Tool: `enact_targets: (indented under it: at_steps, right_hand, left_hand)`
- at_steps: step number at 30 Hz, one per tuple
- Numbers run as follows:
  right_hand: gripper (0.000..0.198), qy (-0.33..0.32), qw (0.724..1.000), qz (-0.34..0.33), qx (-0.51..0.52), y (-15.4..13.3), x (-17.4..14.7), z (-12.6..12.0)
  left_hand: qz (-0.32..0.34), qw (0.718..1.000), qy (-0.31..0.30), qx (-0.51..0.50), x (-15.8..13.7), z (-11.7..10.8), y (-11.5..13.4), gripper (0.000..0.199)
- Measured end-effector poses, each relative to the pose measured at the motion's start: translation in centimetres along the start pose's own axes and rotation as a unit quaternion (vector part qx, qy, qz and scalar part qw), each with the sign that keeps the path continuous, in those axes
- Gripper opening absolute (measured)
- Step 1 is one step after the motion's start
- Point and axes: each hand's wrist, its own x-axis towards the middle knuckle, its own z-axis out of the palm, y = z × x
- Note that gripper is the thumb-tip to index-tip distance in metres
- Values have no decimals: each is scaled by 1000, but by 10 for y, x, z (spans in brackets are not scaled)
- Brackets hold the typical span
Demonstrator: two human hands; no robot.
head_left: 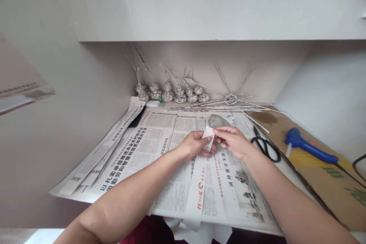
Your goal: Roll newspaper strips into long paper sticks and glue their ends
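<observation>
A long strip of newspaper with red print runs from between my hands down over the table's front edge. My left hand is closed on the strip's upper end, thumb on top and fingers curled beneath. Pinched between thumb and fingertips, the top corner of the same strip is in my right hand. The two hands almost touch. Just beyond them lies a grey, stone-like lump. Black-handled scissors rest to the right of my right hand.
Newspaper sheets cover the table, with stacked strips at left. Several gourd-shaped woven paper pieces line the back wall, beside a spoked paper weave and thin paper rods. A blue glue gun lies on cardboard. An overhead panel hangs low.
</observation>
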Motion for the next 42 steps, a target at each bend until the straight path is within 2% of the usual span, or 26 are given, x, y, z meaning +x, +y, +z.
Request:
enact_targets:
  at_steps: [10, 14, 16, 17, 19, 21, 23, 28, 30, 34, 36, 39, 42]
  right_hand:
    - [37, 51, 999, -10, -3, 3, 1, 3]
    - [38, 71, 994, -41, -72, 4, 1, 3]
    - [39, 118, 972, -114, -168, 5, 3, -3]
    - [37, 150, 948, -160, -232, 7, 5, -7]
    - [32, 204, 876, -228, -373, 10, 10, -18]
    - [36, 204, 814, -223, -497, 16, 17, -27]
    - [34, 185, 783, -199, -559, 21, 24, -32]
    - [26, 197, 759, -215, -582, 28, 28, -30]
    - [25, 214, 760, -212, -576, 28, 27, -29]
    - [34, 227, 768, -189, -568, 26, 23, -28]
    - [34, 218, 752, -183, -594, 24, 21, -26]
    - [31, 201, 713, -185, -645, 21, 20, -21]
    - [26, 183, 699, -168, -671, 19, 20, -19]
  left_hand:
    - [-9, 1000, 14, 13, 1, 2, -4, 30]
    - [-11, 1000, 19, 14, 1, 2, -4, 33]
    - [-10, 1000, 18, 15, 1, 1, -5, 36]
    - [-12, 1000, 19, 16, 1, 1, -5, 37]
    - [-20, 999, 20, 16, 2, 0, -6, 38]
    - [-25, 999, 20, 14, 3, -1, -7, 37]
    - [-25, 999, 21, 14, 4, -1, -9, 36]
    - [-28, 999, 32, 18, 3, -1, -7, 34]
    - [-28, 999, 38, 16, 3, -1, -5, 33]
    - [-26, 999, 37, 14, 3, -1, -3, 33]
    - [-24, 999, 35, 14, 3, -1, -4, 34]
    - [-21, 999, 29, 13, 3, -2, -5, 35]
    - [-16, 1000, 22, 15, 3, -2, -5, 37]
